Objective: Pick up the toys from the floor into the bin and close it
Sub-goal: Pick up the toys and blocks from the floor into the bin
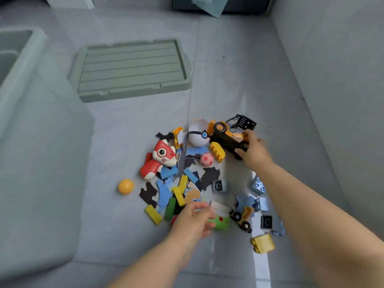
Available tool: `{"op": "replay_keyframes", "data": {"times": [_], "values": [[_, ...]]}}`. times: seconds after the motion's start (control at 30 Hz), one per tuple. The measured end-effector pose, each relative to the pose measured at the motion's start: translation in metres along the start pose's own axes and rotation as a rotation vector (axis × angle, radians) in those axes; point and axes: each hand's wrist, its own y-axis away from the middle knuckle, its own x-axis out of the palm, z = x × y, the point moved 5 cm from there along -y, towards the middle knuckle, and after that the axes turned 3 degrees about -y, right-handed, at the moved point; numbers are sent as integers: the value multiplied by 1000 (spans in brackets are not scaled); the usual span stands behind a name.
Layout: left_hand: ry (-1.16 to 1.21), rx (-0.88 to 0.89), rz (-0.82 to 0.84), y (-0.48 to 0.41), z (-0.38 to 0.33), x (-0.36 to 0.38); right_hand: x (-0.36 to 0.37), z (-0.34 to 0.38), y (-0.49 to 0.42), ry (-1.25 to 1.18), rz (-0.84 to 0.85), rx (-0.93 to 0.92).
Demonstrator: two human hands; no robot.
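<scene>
Several toys lie in a heap on the grey floor. My right hand point(253, 149) grips the rear of a yellow and black toy truck point(227, 135) at the heap's far right. My left hand point(194, 218) reaches down over the near side, its fingers touching a green toy point(221, 222); whether it holds the toy is blurred. A red and white fox figure point(160, 160), a white egg-shaped ball point(198, 134), a pink ball point(206, 160) and an orange ball point(125, 186) lie around. The pale green bin point(37, 142) stands at the left, open, with its lid point(131, 68) flat on the floor beyond the toys.
Yellow, blue, green and grey blocks and dark puzzle pieces are scattered through the heap, with a yellow block point(262, 243) and a small wheeled toy point(242, 220) nearest me. A grey wall point(342, 59) runs along the right side. Furniture stands at the far end.
</scene>
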Motion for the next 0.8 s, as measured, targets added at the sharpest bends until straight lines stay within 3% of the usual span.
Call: {"op": "replay_keyframes", "data": {"times": [0.1, 0.2, 0.27, 0.37, 0.47, 0.6, 0.8], "values": [[-25, 7, 22, 5, 7, 0, -3, -9, 11, -76, -109, 12], [-50, 94, 34, 7, -10, -11, -19, -15, 51, -303, -257, 40], [-68, 212, 34, 12, -34, -19, -32, -8, 90, -339, -330, -96], [-119, 396, -3, 37, -82, -32, -44, 25, 154, -258, -293, -434], [-174, 454, 45, 74, -122, -51, -50, 68, 205, -127, -235, -671], [-321, 398, 162, 123, -136, -102, -51, 130, 251, -55, -242, -845], [-132, 602, 13, 201, -137, -243, -24, 201, 307, -157, -84, -934]]}}
